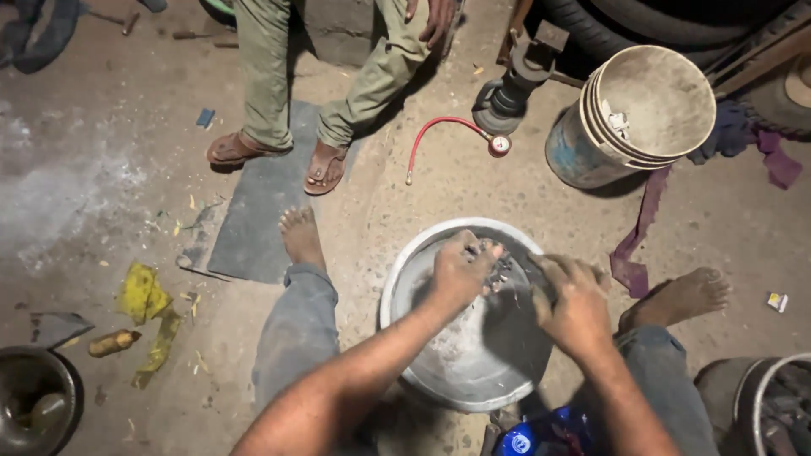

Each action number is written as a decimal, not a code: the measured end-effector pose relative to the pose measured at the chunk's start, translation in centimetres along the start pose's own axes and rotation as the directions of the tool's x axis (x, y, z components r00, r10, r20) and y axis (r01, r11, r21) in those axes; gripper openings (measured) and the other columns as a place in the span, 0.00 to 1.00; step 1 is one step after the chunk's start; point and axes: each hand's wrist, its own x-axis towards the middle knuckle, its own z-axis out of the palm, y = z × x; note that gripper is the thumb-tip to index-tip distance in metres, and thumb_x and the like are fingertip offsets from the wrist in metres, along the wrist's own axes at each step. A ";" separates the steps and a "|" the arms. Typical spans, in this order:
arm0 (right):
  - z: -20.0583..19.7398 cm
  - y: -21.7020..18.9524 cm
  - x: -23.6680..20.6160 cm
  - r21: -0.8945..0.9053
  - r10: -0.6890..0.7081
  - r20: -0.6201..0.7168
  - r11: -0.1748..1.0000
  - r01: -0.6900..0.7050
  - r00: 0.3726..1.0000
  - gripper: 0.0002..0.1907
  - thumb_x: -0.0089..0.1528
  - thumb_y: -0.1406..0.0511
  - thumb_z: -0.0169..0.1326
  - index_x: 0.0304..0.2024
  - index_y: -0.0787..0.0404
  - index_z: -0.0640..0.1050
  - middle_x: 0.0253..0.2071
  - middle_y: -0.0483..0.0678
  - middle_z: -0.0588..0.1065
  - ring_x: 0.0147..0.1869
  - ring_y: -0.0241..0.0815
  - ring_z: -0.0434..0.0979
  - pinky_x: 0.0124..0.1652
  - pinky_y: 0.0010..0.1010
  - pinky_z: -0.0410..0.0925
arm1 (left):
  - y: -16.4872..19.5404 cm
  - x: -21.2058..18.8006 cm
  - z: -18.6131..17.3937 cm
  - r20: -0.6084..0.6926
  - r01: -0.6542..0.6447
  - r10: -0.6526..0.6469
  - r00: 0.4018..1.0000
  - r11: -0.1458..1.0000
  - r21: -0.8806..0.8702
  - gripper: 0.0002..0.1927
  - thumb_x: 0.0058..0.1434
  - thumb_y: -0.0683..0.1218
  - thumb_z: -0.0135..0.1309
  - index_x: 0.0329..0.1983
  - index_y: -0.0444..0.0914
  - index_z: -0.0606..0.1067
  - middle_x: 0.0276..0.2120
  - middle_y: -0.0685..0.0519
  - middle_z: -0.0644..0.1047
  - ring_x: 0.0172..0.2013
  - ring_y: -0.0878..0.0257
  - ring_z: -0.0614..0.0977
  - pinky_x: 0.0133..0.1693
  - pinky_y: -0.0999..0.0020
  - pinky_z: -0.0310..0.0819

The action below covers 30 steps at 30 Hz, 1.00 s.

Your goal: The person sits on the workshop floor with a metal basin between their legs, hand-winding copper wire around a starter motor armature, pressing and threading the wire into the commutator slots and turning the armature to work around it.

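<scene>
Seen from above: bare, dusty concrete floor (473,190), stained pale at far left. Crowded along the top edge by dark tyres (667,17) and a second person's legs in olive trousers (270,76) and brown sandals (325,169). Noted beneath those sandals: a flat grey mat (262,211), lying loose. Open floor left only at centre and at right beyond the own right foot (676,295).

Found between the own knees: a round metal basin (422,279), dusted inside with grey powder, rim clear of the mat. Left hand (460,270) held over the basin's far rim, fingers (488,251) clenched on small dark metal pieces (500,272). Right hand (574,300) set just beside it at the right rim, fingers curled tight; whether anything was gripped, cannot tell.

Recorded at upper right: stacked pale buckets (642,114), tilted on their side, mouth toward the camera. Near them, a red hose with a round gauge (498,145). Purple rag strips (634,245) trailing down from the buckets.

Logged at left: crumpled yellow scraps (144,295), a dark bowl (34,401) at the corner. At bottom edge: a blue wrapper (519,439). Far right: a small white packet (777,301).
</scene>
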 end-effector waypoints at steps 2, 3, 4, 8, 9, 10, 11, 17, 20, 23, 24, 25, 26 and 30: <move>0.8 -0.6 -0.3 0.264 0.169 0.146 0.943 -0.203 0.975 0.18 0.56 0.68 0.58 0.49 0.64 0.80 0.44 0.61 0.80 0.45 0.59 0.82 0.45 0.44 0.71 | -0.5 -0.8 0.4 0.000 0.008 -0.008 1.000 1.000 0.017 0.14 0.63 0.46 0.63 0.31 0.37 0.70 0.24 0.54 0.74 0.22 0.70 0.75 0.18 0.71 0.72; 1.4 -0.8 -0.1 0.382 0.234 0.215 0.874 -0.302 0.948 0.17 0.58 0.68 0.57 0.51 0.65 0.79 0.44 0.62 0.79 0.44 0.59 0.82 0.44 0.42 0.73 | -0.3 -0.8 0.4 0.011 0.041 -0.041 0.999 0.999 -0.007 0.13 0.63 0.46 0.62 0.31 0.37 0.69 0.24 0.54 0.74 0.21 0.70 0.75 0.18 0.71 0.72; 1.7 -0.9 -0.2 0.383 0.239 0.193 0.875 -0.297 0.952 0.15 0.59 0.68 0.57 0.49 0.64 0.80 0.43 0.61 0.80 0.45 0.58 0.82 0.44 0.41 0.73 | 0.1 -0.8 0.4 0.031 0.068 -0.067 0.997 0.997 -0.024 0.13 0.63 0.46 0.62 0.31 0.37 0.69 0.23 0.53 0.74 0.20 0.69 0.75 0.18 0.71 0.71; 1.2 -0.3 -0.6 0.308 0.236 0.191 0.907 -0.287 0.953 0.11 0.59 0.68 0.58 0.44 0.61 0.82 0.40 0.58 0.81 0.43 0.58 0.83 0.43 0.42 0.74 | 2.7 -1.0 0.7 0.051 0.118 -0.120 0.991 0.992 0.049 0.12 0.62 0.46 0.62 0.32 0.38 0.70 0.25 0.55 0.74 0.22 0.71 0.75 0.18 0.71 0.73; 0.9 0.0 -0.6 0.267 0.226 0.203 0.923 -0.276 0.953 0.11 0.58 0.68 0.58 0.43 0.61 0.83 0.40 0.58 0.81 0.42 0.59 0.82 0.41 0.43 0.73 | 3.4 -1.2 0.6 0.070 0.100 -0.106 0.992 0.992 0.079 0.12 0.62 0.46 0.61 0.32 0.38 0.70 0.25 0.55 0.74 0.22 0.71 0.76 0.18 0.71 0.73; 0.7 0.3 -0.6 0.279 0.261 0.185 0.910 -0.305 0.948 0.10 0.59 0.68 0.58 0.43 0.61 0.83 0.40 0.58 0.81 0.42 0.58 0.83 0.42 0.42 0.74 | 3.9 -1.5 0.7 0.089 0.088 -0.098 0.991 0.990 0.108 0.12 0.63 0.46 0.61 0.32 0.38 0.70 0.25 0.55 0.75 0.22 0.71 0.76 0.18 0.71 0.73; 0.4 0.7 -0.6 0.292 0.295 0.169 0.896 -0.334 0.940 0.09 0.60 0.68 0.57 0.43 0.61 0.83 0.39 0.58 0.81 0.42 0.57 0.83 0.42 0.41 0.74 | 4.2 -1.8 1.0 0.105 0.063 -0.076 0.992 0.990 0.124 0.12 0.63 0.46 0.61 0.32 0.38 0.70 0.25 0.54 0.75 0.22 0.71 0.77 0.18 0.71 0.73; 1.9 1.1 -0.6 0.420 0.372 0.257 0.788 -0.450 0.892 0.09 0.61 0.67 0.57 0.43 0.64 0.82 0.38 0.56 0.82 0.40 0.50 0.85 0.41 0.36 0.74 | 3.1 -1.4 1.0 0.163 0.154 -0.147 0.976 0.988 -0.030 0.10 0.62 0.44 0.61 0.32 0.37 0.72 0.24 0.54 0.75 0.21 0.70 0.76 0.18 0.70 0.70; 2.0 1.1 -1.1 0.405 0.317 0.304 0.810 -0.423 0.898 0.10 0.61 0.66 0.58 0.43 0.64 0.83 0.39 0.57 0.82 0.41 0.50 0.84 0.42 0.36 0.73 | 1.9 -0.1 0.1 0.055 0.150 -0.146 0.988 0.984 -0.091 0.12 0.62 0.44 0.62 0.30 0.35 0.72 0.23 0.54 0.75 0.20 0.69 0.77 0.17 0.69 0.71; 1.0 1.4 -0.8 0.394 0.317 0.307 0.816 -0.423 0.898 0.10 0.61 0.66 0.57 0.43 0.62 0.83 0.39 0.56 0.82 0.41 0.49 0.85 0.41 0.36 0.74 | 1.4 0.6 -0.4 -0.027 0.170 -0.174 0.984 0.979 -0.110 0.12 0.63 0.44 0.62 0.30 0.34 0.73 0.22 0.52 0.76 0.17 0.67 0.76 0.16 0.68 0.70; 0.6 1.6 -0.6 0.395 0.327 0.304 0.811 -0.431 0.895 0.10 0.62 0.66 0.56 0.43 0.62 0.83 0.39 0.55 0.82 0.41 0.48 0.86 0.41 0.36 0.74 | 1.5 0.5 -0.3 -0.015 0.113 -0.114 0.993 0.993 -0.038 0.14 0.64 0.44 0.63 0.30 0.33 0.72 0.22 0.51 0.75 0.17 0.67 0.75 0.16 0.69 0.70; 0.4 1.7 -0.1 0.373 0.370 0.298 0.804 -0.464 0.880 0.10 0.62 0.65 0.56 0.43 0.62 0.83 0.40 0.55 0.82 0.41 0.48 0.86 0.41 0.36 0.74 | 1.6 0.5 -0.3 0.006 0.042 -0.042 0.999 0.999 0.033 0.16 0.66 0.43 0.65 0.29 0.32 0.71 0.21 0.51 0.73 0.17 0.66 0.73 0.16 0.69 0.69; 0.2 1.6 0.3 0.351 0.414 0.283 0.795 -0.495 0.865 0.09 0.62 0.65 0.56 0.43 0.61 0.83 0.40 0.55 0.82 0.41 0.48 0.86 0.42 0.36 0.74 | 2.0 0.6 -0.2 0.064 0.080 -0.084 0.994 0.995 0.056 0.13 0.64 0.43 0.64 0.30 0.33 0.72 0.22 0.51 0.75 0.18 0.67 0.75 0.16 0.69 0.70; 0.2 1.0 0.8 0.130 0.247 0.237 0.950 -0.283 0.940 0.09 0.57 0.67 0.60 0.39 0.60 0.85 0.41 0.55 0.82 0.46 0.56 0.81 0.47 0.40 0.72 | 3.2 -0.7 -0.2 0.227 0.205 -0.219 0.949 0.975 0.087 0.08 0.62 0.44 0.60 0.33 0.36 0.74 0.22 0.51 0.78 0.17 0.66 0.78 0.16 0.70 0.71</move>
